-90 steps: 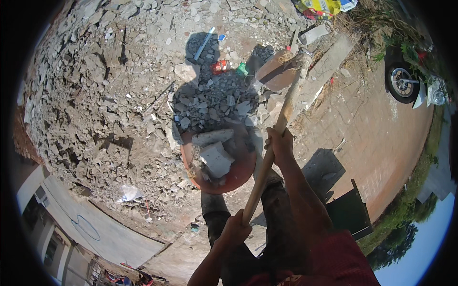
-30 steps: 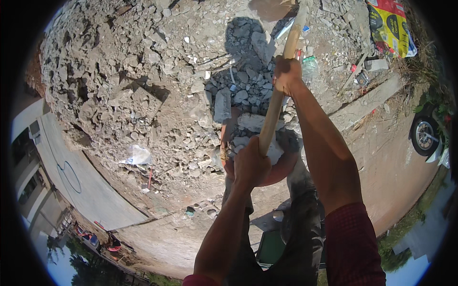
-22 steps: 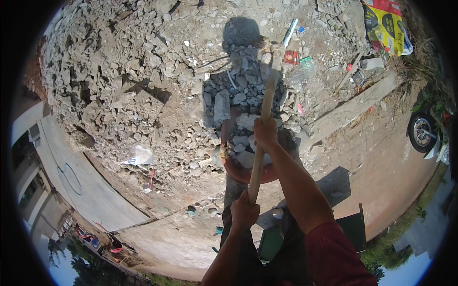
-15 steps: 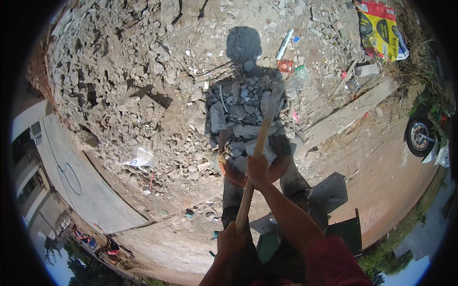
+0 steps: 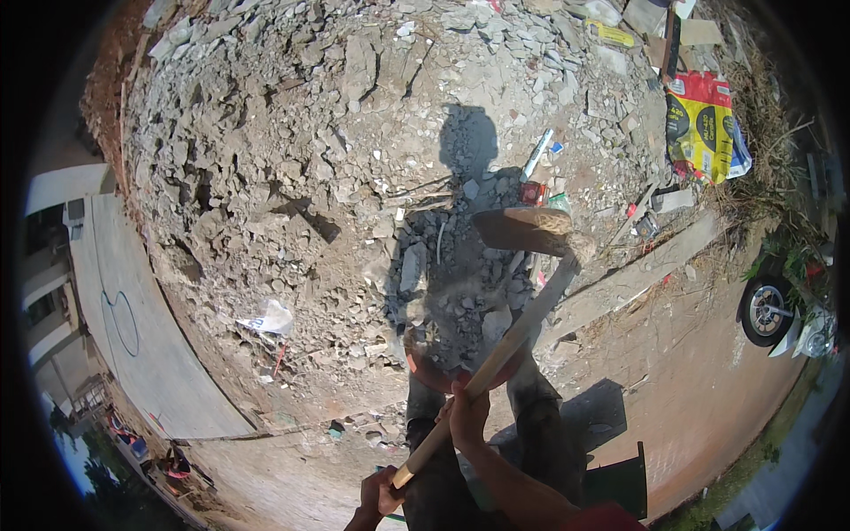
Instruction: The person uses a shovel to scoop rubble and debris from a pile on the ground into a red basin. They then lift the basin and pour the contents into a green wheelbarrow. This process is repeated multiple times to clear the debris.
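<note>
Both my hands are closed round the long wooden handle of a hoe (image 5: pixel 521 334). My left hand (image 5: pixel 381 492) grips its butt end, low in the picture. Higher up the shaft, my right hand (image 5: pixel 467 416) is wrapped round it. The wide, dusty metal blade (image 5: pixel 518 229) is raised at the far end, in front of the rubble. Below it an orange-red basin (image 5: pixel 428 370) stands at my feet, just ahead of my legs. Broken concrete and grey stones lie in it and against its far side; the handle hides part of its right side.
Broken rubble (image 5: pixel 266 177) spreads ahead and left. A yellow and red bag (image 5: pixel 699 124) lies at the far right, with a plank (image 5: pixel 620 283) nearer. A wheel (image 5: pixel 767 310) stands at the right edge. Behind my right leg is a green object (image 5: pixel 620 482).
The hoe's blade has come up off the rubble and now shows whole, swung to the right. My left hand has slid toward the butt end, lower and further left.
</note>
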`<state>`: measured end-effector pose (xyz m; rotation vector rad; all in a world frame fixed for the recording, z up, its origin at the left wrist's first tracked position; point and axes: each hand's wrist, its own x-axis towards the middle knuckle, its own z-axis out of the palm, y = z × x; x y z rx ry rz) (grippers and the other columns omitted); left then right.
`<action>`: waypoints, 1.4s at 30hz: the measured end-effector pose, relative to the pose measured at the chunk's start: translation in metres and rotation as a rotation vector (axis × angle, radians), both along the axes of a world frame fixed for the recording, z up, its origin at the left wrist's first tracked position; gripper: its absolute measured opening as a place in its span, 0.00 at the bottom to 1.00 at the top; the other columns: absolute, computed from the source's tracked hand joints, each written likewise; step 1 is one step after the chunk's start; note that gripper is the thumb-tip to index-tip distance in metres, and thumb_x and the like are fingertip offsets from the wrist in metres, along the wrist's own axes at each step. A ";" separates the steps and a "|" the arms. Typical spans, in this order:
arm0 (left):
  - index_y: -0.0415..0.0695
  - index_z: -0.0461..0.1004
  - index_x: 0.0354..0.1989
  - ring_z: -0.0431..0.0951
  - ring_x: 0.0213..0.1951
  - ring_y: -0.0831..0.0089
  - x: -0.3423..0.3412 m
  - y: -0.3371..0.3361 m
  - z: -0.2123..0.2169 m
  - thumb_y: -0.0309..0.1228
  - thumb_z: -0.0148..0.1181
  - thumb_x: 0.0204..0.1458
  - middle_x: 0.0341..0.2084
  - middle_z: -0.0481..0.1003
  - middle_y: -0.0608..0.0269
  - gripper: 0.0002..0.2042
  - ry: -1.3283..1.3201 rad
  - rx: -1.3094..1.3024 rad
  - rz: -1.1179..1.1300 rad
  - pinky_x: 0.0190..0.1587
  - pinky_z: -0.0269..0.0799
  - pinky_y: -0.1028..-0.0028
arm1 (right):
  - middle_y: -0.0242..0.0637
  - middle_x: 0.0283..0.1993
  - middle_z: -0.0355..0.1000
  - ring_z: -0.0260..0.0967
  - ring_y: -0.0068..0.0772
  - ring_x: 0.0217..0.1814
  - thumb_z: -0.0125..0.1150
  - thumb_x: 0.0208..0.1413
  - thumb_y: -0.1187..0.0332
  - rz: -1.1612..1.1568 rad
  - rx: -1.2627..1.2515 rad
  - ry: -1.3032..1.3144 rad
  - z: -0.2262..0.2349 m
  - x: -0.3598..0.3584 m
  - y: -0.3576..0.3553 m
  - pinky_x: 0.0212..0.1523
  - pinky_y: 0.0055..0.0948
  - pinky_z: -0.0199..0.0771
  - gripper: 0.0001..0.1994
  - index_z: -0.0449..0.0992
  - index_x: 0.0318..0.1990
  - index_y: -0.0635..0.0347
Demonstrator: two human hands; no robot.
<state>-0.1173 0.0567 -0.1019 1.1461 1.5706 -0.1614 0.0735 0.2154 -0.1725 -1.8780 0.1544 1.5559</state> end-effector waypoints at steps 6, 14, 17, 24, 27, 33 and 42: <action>0.42 0.69 0.39 0.79 0.31 0.43 0.117 0.334 -0.119 0.28 0.61 0.47 0.24 0.77 0.46 0.12 -0.170 0.489 0.099 0.35 0.75 0.53 | 0.36 0.27 0.65 0.65 0.29 0.20 0.51 0.68 0.57 0.163 0.634 -0.130 -0.019 0.083 0.354 0.19 0.33 0.72 0.10 0.61 0.43 0.52; 0.38 0.75 0.41 0.80 0.43 0.45 0.124 0.488 -0.138 0.26 0.57 0.43 0.36 0.80 0.43 0.14 -0.185 0.414 0.301 0.47 0.73 0.54 | 0.43 0.24 0.69 0.70 0.33 0.18 0.51 0.65 0.58 0.679 0.486 -0.553 -0.069 0.025 0.461 0.16 0.34 0.75 0.18 0.62 0.41 0.69; 0.44 0.76 0.41 0.79 0.43 0.44 0.128 0.375 -0.181 0.26 0.56 0.44 0.36 0.80 0.45 0.13 -0.198 0.194 0.397 0.47 0.71 0.50 | 0.46 0.26 0.70 0.72 0.38 0.18 0.52 0.65 0.61 0.584 0.497 -0.688 -0.127 0.020 0.332 0.17 0.37 0.73 0.18 0.62 0.43 0.73; 0.43 0.74 0.41 0.79 0.41 0.43 0.118 0.112 -0.144 0.30 0.60 0.43 0.32 0.80 0.45 0.15 -0.014 -0.037 0.394 0.45 0.73 0.50 | 0.45 0.28 0.68 0.66 0.34 0.13 0.54 0.65 0.59 0.622 0.098 -0.334 -0.121 0.001 0.084 0.13 0.36 0.67 0.17 0.61 0.42 0.66; 0.41 0.72 0.38 0.80 0.40 0.42 0.122 0.062 -0.093 0.32 0.61 0.43 0.31 0.79 0.43 0.14 0.066 -0.239 0.240 0.45 0.73 0.49 | 0.36 0.21 0.65 0.63 0.31 0.11 0.55 0.65 0.59 0.489 -0.033 -0.023 -0.100 0.027 0.006 0.12 0.35 0.69 0.14 0.59 0.42 0.57; 0.42 0.71 0.36 0.81 0.36 0.44 0.153 0.022 -0.016 0.33 0.65 0.40 0.28 0.79 0.44 0.15 0.095 -0.297 0.300 0.39 0.75 0.50 | 0.30 0.19 0.63 0.65 0.29 0.17 0.59 0.62 0.53 0.160 -0.228 0.316 -0.079 0.071 -0.005 0.21 0.34 0.72 0.15 0.64 0.33 0.51; 0.43 0.71 0.38 0.80 0.31 0.45 0.139 0.111 -0.047 0.31 0.61 0.46 0.25 0.77 0.45 0.12 -0.117 -0.016 0.490 0.34 0.75 0.55 | 0.34 0.21 0.67 0.68 0.32 0.19 0.52 0.62 0.40 0.352 0.096 0.082 -0.053 0.054 0.136 0.22 0.33 0.73 0.25 0.68 0.34 0.56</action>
